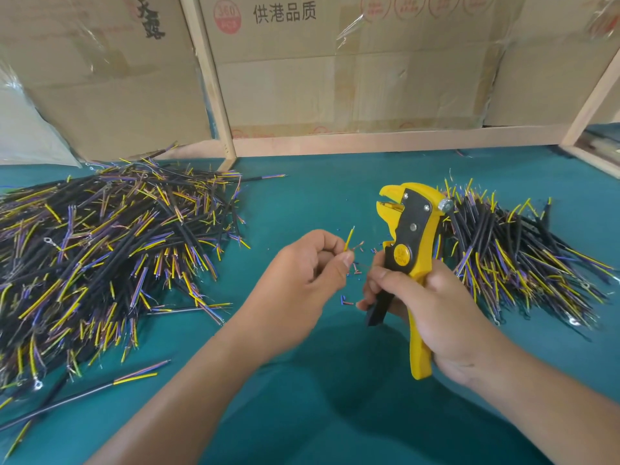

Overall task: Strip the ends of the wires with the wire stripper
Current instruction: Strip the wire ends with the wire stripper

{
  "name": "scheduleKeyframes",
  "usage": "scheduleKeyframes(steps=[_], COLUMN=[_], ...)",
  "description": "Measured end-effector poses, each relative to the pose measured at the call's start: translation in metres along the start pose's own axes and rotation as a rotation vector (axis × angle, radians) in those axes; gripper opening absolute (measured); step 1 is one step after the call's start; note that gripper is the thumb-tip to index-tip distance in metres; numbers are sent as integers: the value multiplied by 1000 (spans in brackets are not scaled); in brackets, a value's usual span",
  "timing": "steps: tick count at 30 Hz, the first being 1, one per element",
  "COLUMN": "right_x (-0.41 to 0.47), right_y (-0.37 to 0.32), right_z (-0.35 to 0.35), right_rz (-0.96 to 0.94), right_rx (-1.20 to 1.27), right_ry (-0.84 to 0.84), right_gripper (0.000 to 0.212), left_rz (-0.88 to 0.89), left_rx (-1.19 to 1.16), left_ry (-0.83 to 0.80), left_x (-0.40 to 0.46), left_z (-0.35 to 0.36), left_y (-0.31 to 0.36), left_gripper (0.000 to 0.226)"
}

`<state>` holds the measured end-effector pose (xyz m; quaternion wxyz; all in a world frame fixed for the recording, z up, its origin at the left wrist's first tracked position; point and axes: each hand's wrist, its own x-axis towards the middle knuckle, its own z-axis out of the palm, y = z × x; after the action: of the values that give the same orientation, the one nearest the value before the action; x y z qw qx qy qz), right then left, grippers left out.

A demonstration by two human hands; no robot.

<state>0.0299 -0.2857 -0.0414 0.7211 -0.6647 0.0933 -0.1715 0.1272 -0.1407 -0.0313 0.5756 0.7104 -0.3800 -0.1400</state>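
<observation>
Head cam is looking down at a teal table (302,203) with both hands out in front. The left hand (302,273) is curled up and pinching a wire (350,238) between thumb and forefinger; only the yellow end pokes up past the fingertips, the rest is buried in the fist, so no idea how long it is. There might be a thin bare strand beside the yellow bit, hard to make out.

The right hand (432,307) is wrapped around the handles of the yellow and black wire stripper (407,243), held upright with the head pointing up and left. The tool's mouth looks slightly parted with nothing in it, and the wire tip sits just beside the tool, not touching. The palm covers most of the lower handles.

Big pile of wires (100,250) on the left runs off the frame edge, and a smaller pile (523,250) sits on the right, partly behind the stripper. Tiny insulation scraps (349,298) are scattered on the table between the hands. Cardboard boxes (352,72) at the back.
</observation>
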Motion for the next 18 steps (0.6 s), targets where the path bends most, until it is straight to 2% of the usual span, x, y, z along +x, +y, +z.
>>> scheduleKeyframes(steps=[3, 5, 9, 15, 18], right_x=[1, 2, 1, 1, 1], right_y=[-1, -2, -5, -8, -8], right_z=[-2, -5, -8, -8, -9], right_rz=[50, 160, 438, 498, 501], right_rx=[22, 130, 345, 358, 328], right_ry=[-71, -176, -397, -463, -538], right_gripper=[11, 12, 36, 9, 9], left_rz=[3, 3, 48, 77, 86], left_rx=[-24, -82, -75, -55, -63], left_ry=[59, 74, 78, 96, 94], left_x=[3, 4, 4, 5, 5], left_z=[-9, -15, -22, -26, -26], left_y=[0, 1, 2, 2, 1], left_gripper=[18, 18, 14, 24, 25])
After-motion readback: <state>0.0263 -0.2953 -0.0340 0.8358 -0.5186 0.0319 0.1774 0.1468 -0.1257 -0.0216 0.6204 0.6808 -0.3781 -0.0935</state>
